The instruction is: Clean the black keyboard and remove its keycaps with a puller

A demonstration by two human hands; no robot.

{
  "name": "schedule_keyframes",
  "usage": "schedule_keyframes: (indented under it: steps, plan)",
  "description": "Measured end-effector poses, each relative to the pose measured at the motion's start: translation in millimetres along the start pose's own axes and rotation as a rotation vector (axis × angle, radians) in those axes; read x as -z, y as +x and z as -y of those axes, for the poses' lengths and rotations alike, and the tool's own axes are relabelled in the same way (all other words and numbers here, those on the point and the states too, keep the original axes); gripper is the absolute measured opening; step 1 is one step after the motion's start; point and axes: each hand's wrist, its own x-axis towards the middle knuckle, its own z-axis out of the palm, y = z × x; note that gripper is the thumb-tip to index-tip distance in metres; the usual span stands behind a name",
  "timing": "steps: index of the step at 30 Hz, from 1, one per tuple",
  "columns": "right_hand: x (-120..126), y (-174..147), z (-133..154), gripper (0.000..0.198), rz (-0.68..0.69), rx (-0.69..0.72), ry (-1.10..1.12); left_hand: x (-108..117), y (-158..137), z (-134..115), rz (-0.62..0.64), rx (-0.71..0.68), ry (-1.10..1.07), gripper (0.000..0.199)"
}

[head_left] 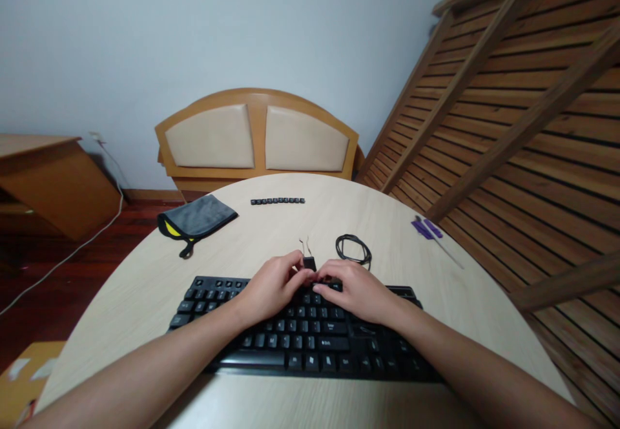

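Observation:
A black keyboard (pixel 271 359) lies across the near part of the table. Over its upper rows, my left hand (pixel 278 282) grips a keycap puller (pixel 309 263), a small black block whose two thin wire prongs point up and away from me. My right hand (pixel 356 290) meets it there, thumb and fingers pinched together just beside the left fingertips. Whatever sits between those right fingers is hidden. Farther back, several black keycaps (pixel 278 201) stand in a straight row. The keyboard's coiled black cable (pixel 354 248) rests behind my right hand.
A folded grey cloth (pixel 206 216) with yellow lining lies at the table's left. Toward the right edge is a thin brush-like stick (pixel 443 248) on purple pieces (pixel 426 228). Beyond the round table (pixel 387 219) stand a padded headboard (pixel 259 135) and leaning wooden slats (pixel 523 125).

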Motion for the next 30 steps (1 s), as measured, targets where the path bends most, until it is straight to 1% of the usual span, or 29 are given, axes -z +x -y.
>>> schedule_keyframes:
  steps: [4, 8, 12, 15, 17, 22, 27, 30]
  plan:
    - [-0.9, -0.7, 0.4, 0.011, -0.017, -0.010, 0.035, -0.7, 3.8, 4.4, 0.019, 0.064, -0.238, 0.022]
    - [-1.6, -1.1, -2.1, 0.012, -0.044, -0.026, 0.078, -0.9, 4.0, 4.1, 0.006, 0.056, -0.302, 0.020]
    - [-1.5, -1.2, -4.2, 0.014, -0.080, -0.012, 0.102, -0.6, 2.9, 2.5, -0.010, 0.049, -0.303, 0.020]
    - [-1.2, -2.0, -3.8, 0.025, -0.115, -0.004, 0.174, -0.2, 2.9, 2.1, -0.018, 0.030, -0.287, 0.021]
    - [-1.0, -2.8, -3.4, 0.028, -0.132, 0.024, 0.194, 0.2, 3.0, 1.9, -0.019, 0.029, -0.274, 0.022]
    - [-1.5, -3.3, -5.5, 0.018, -0.109, 0.164, 0.107, 0.5, 2.6, -0.2, -0.005, 0.043, -0.247, 0.024]
    - [-0.5, -1.3, -7.1, 0.015, -0.106, 0.210, 0.095, -0.5, 1.7, -2.0, -0.014, 0.044, -0.210, 0.023]
    - [1.5, 0.5, -6.1, 0.014, -0.104, 0.210, 0.094, -0.8, 0.9, -1.4, -0.009, 0.038, -0.188, 0.021]
